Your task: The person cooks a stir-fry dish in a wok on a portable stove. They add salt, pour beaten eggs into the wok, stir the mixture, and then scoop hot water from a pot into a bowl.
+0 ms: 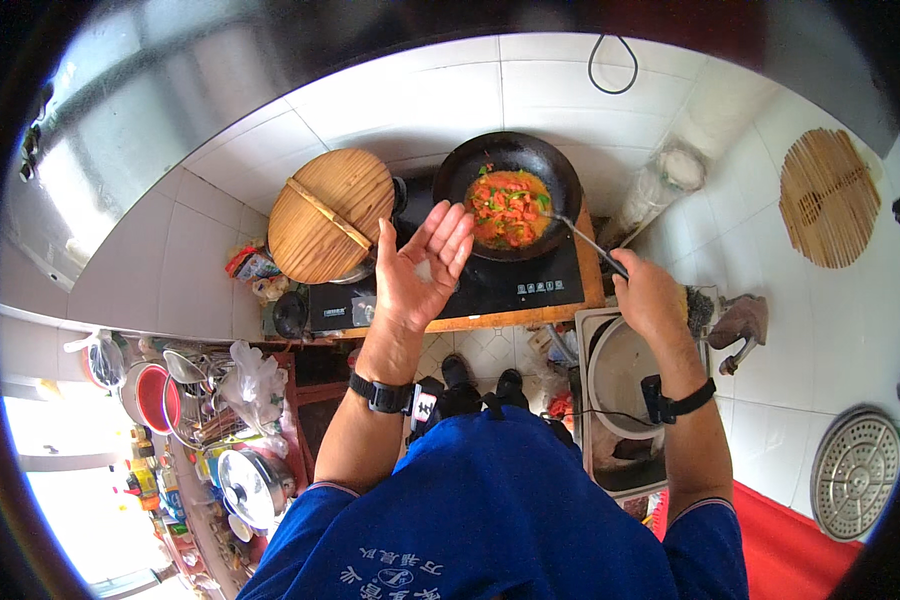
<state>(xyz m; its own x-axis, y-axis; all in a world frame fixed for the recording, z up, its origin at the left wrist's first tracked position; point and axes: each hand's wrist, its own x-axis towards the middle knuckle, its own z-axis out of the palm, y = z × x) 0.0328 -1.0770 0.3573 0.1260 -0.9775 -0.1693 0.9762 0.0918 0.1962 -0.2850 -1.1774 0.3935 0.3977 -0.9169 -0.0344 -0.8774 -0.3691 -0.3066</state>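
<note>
At left, a round, grained wooden lid [348, 190] sits beside your left hand [413, 283], palm up, slightly cupped, fingers extended, a small white patch [423, 270] in it. Next, glossy red-and-green food [510, 207] lies in a round black wok [562, 180] on the flat black cooktop [495, 285]. Your right hand [650, 300] reaches forward, grip clamped around a slim metal utensil [585, 237].

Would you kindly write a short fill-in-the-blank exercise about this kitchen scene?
The right hand grips a utensil by its ____.
The left hand is open, its ____ turned upward.
The round lid left of the black wok is made of ____.
Missing words: handle; palm; wood.
</note>
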